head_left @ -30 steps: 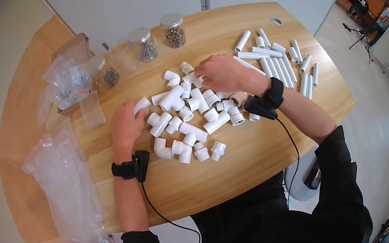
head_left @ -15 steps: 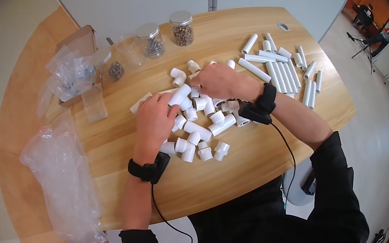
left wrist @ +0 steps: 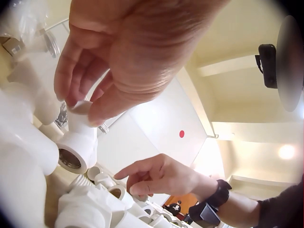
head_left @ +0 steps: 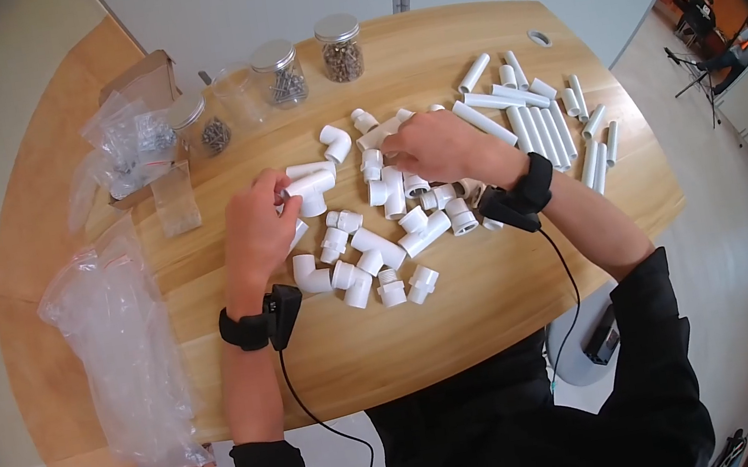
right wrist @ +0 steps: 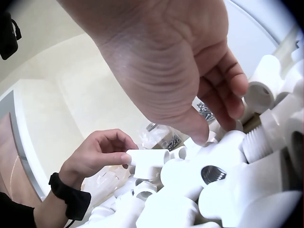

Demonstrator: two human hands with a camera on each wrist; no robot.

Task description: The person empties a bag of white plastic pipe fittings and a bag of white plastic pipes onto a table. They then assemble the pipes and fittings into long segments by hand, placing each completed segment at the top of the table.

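Note:
My left hand (head_left: 256, 232) pinches a white tee fitting (head_left: 313, 186) between thumb and fingers at the left side of the heap. In the left wrist view the fitting (left wrist: 78, 142) hangs below the fingertips, one opening facing the camera. My right hand (head_left: 443, 146) is over the upper part of the heap, fingers pointing left and down beside a white fitting (head_left: 372, 164). In the right wrist view its fingers are loosely bent, with a gap to the thumb and nothing visibly gripped. White elbows, tees and threaded fittings (right wrist: 178, 178) lie beneath and around it.
White pipes (head_left: 543, 133) lie at the right. Along the back stand lidded jars of screws (head_left: 341, 55) and a lidless clear jar (head_left: 240, 99). At the left are an open cardboard box (head_left: 151, 85), small bags and a large plastic bag (head_left: 121, 353) on the wooden table (head_left: 392, 356).
My left hand first moved right to the tee fitting, then back left with it, away from the heap's middle. My right hand has shifted only slightly over the heap.

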